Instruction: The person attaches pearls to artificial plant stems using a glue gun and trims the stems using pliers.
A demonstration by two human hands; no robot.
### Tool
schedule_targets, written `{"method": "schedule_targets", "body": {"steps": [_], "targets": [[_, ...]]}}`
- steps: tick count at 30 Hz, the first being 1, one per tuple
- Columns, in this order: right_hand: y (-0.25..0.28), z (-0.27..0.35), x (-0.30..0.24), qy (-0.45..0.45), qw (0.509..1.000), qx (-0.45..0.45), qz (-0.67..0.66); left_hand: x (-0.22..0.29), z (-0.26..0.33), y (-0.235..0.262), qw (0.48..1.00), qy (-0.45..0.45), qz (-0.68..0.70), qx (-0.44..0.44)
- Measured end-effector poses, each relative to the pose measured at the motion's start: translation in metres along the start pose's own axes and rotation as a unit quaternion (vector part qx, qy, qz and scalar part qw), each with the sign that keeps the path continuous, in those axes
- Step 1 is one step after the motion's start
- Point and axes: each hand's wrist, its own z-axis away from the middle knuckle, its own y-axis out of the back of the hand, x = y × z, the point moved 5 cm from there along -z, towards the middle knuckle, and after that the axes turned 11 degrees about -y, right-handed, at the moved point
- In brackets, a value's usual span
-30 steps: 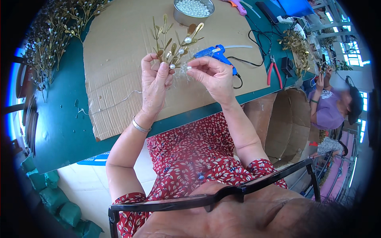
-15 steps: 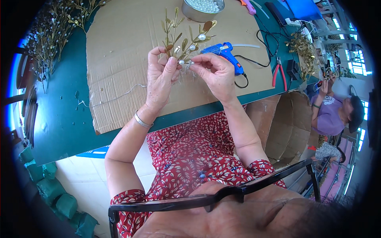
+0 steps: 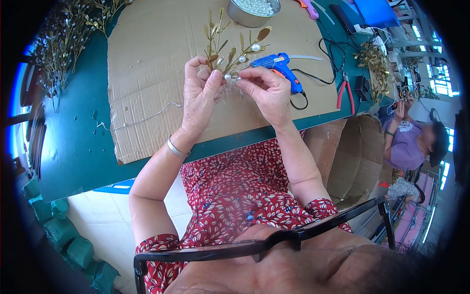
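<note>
My left hand (image 3: 199, 100) is closed around the lower end of a gold leaf sprig (image 3: 214, 43), which stands up from the fingers in two branches. White pearls (image 3: 256, 47) sit along its right branch. Close beside the lowest pearl, my right hand (image 3: 268, 95) pinches thumb and forefinger together at something small and whitish, too small to name. Thin clear strands hang between the two hands. Just beyond my right hand, a blue glue gun (image 3: 280, 63) lies on a cardboard sheet (image 3: 152, 54).
A round tin (image 3: 250, 20) of pearls stands at the far edge. Red-handled pliers (image 3: 346, 95) lie right, near black cords and more gold sprigs (image 3: 372, 66). Leafy stems (image 3: 58, 44) fill the far left. An open cardboard box (image 3: 355, 161) is beside me; a person (image 3: 409, 139) sits beyond.
The sprig's right branch has turned slightly to the right, and its pearls have shifted with it. Both hands keep nearly the same place and grip.
</note>
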Motion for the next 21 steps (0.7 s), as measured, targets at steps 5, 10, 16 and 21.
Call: {"method": "schedule_targets", "body": {"steps": [5, 10, 16, 21], "targets": [[-0.0019, -0.0007, 0.0016, -0.008, 1.000, 0.002, -0.014, 0.0017, -0.0008, 0.0012, 1.000, 0.004, -0.022, 0.009], [-0.0030, -0.0005, 0.0026, -0.050, 0.998, -0.010, -0.038, 0.0004, 0.0008, 0.0040, 1.000, 0.001, -0.023, 0.000], [-0.0034, -0.0026, 0.0039, -0.057, 0.997, -0.017, -0.052, -0.0003, 0.0005, 0.0049, 0.999, 0.004, -0.038, 0.002], [-0.0072, -0.0035, 0.0072, -0.064, 0.996, -0.005, -0.059, -0.0017, -0.0010, 0.0048, 0.998, -0.007, -0.060, 0.005]]}}
